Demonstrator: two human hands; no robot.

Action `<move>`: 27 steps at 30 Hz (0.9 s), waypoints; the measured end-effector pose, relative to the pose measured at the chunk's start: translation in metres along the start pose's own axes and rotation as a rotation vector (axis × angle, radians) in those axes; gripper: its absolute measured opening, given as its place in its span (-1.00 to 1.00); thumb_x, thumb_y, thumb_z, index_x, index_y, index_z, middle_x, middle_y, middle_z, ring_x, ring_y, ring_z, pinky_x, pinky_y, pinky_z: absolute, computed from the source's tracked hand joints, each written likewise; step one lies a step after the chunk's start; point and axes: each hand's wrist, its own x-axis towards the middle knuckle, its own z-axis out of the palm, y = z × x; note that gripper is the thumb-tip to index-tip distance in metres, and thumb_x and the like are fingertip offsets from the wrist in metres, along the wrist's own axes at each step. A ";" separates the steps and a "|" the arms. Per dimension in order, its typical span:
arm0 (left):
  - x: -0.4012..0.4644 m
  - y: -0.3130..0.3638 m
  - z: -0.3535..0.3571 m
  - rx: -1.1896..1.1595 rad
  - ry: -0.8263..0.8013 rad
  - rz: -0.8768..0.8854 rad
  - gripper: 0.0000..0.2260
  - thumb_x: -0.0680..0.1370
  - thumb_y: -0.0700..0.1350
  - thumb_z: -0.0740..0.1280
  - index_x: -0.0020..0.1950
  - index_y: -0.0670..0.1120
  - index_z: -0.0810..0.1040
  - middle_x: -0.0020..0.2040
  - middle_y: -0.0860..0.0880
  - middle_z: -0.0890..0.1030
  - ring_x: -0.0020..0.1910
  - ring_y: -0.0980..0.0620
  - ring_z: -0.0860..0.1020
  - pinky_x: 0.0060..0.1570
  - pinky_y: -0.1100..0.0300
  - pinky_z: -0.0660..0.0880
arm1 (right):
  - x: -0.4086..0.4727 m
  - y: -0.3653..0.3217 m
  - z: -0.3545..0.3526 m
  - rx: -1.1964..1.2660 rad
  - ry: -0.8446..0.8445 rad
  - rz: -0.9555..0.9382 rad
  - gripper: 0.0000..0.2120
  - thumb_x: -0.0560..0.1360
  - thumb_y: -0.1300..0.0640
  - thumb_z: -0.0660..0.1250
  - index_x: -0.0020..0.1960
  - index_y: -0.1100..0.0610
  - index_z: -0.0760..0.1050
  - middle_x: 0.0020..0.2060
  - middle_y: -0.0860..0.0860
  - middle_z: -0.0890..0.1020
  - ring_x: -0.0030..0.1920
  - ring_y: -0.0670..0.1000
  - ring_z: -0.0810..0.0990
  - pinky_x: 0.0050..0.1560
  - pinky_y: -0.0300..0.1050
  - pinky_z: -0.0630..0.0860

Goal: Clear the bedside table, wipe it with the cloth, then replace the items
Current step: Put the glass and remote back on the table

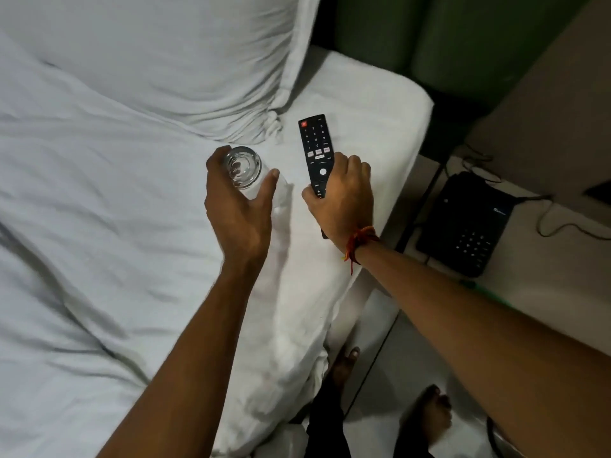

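Note:
Over the white bed (99,200), my left hand (236,206) is wrapped around a clear drinking glass (243,168), seen from above. My right hand (342,198), with a red thread at the wrist, grips the lower end of a black TV remote (314,143); its buttons face up and its top end points away from me. Both hands hover near the bed's right edge, just below the pillow (165,61). The bedside table (535,292) is at the right, with a black telephone (463,223) on it. No cloth is in view.
Phone cords (549,219) trail over the table top. A dark green headboard (446,31) stands behind the bed. My bare feet (426,414) stand on the pale floor between bed and table. A dark object (598,193) sits at the right edge.

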 end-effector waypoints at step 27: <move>-0.328 0.148 0.360 -0.044 -0.924 0.259 -0.41 0.48 -0.10 0.57 0.44 -0.09 0.42 0.28 0.02 0.60 0.20 0.13 0.60 0.24 0.24 0.59 | -0.128 0.461 -0.191 -0.158 0.021 0.844 -0.45 0.51 -0.14 0.33 0.34 0.20 0.38 0.23 0.17 0.51 0.26 0.20 0.48 0.23 0.14 0.51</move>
